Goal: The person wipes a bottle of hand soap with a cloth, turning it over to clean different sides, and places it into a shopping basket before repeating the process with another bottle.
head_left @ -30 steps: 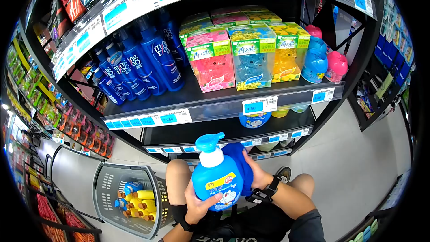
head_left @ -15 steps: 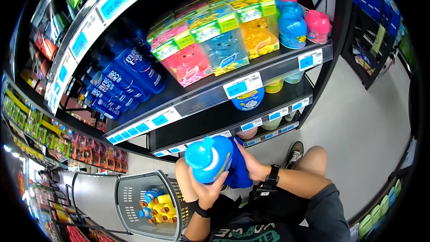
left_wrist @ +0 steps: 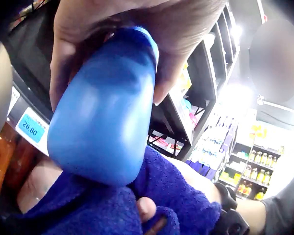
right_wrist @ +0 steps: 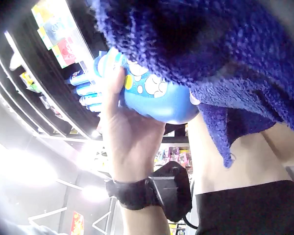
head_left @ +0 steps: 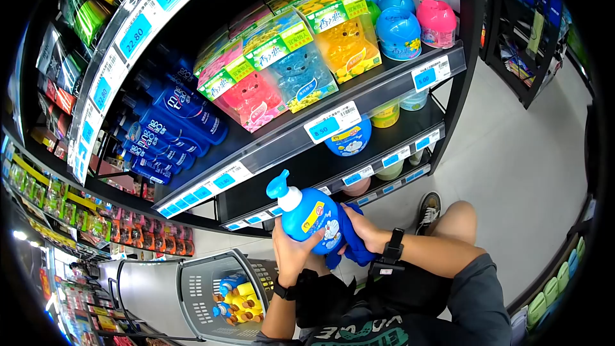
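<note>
In the head view my left hand (head_left: pixel 291 256) grips a blue pump bottle (head_left: pixel 307 221) with a cartoon label, its pump leaning to the upper left. The left wrist view shows fingers and thumb around the bottle (left_wrist: pixel 103 117), its plain side facing that camera. My right hand (head_left: pixel 366 232) holds a dark blue terry cloth (head_left: pixel 360 255) against the bottle's lower right side. In the left wrist view the cloth (left_wrist: pixel 179 191) is bunched beneath the base, a fingertip showing among its folds. It hides most of the right hand in the right wrist view.
A grey basket (head_left: pixel 192 288) with yellow and blue bottles stands on the floor at lower left. Ahead, the shelf bears boxed fragrances (head_left: pixel 262 93), dark blue bottles (head_left: pixel 186 112) and blue and pink containers (head_left: pixel 398 33). A similar blue container (head_left: pixel 349 141) sits one shelf lower.
The bottle tipped its top toward the head camera, then came back up leaning left with its label showing. The cloth stays against its right side. The head view has turned and shifted.
</note>
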The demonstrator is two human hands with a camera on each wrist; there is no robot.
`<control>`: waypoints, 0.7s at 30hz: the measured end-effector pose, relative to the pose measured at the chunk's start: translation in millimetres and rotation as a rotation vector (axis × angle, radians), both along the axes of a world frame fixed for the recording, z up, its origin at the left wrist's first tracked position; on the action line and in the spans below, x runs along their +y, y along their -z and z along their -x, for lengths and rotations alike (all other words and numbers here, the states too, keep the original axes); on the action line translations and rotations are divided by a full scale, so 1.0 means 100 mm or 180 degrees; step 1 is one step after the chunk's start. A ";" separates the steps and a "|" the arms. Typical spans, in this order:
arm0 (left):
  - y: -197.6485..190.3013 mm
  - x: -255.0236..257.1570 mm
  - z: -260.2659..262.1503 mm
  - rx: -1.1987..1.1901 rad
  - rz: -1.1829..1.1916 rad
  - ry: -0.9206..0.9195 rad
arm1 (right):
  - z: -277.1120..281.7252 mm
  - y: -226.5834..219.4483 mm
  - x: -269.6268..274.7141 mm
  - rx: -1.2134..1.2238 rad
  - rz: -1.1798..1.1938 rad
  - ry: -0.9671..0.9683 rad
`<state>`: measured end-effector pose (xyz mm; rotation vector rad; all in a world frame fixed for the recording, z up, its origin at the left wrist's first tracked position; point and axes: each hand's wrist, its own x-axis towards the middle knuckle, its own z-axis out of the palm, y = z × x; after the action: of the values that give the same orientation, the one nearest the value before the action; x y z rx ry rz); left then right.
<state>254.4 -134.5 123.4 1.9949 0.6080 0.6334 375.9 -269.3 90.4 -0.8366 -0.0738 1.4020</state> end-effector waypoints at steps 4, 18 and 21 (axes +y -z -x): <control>-0.19 -0.02 -0.20 -0.0542 0.1450 0.0052 | -0.04 -0.03 -0.03 0.0044 0.0094 0.0111; -0.02 1.14 -1.21 -0.1194 0.1868 -0.0088 | -0.20 -0.31 -0.06 -0.0449 -0.0103 0.0558; 0.38 1.63 -1.36 -0.1382 0.2070 0.0216 | -0.28 -0.38 -0.17 -0.0326 -0.0284 0.0572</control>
<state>390.2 28.8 85.6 1.2187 0.4061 0.6918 403.6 -286.4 128.7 -0.8199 -0.1356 1.1791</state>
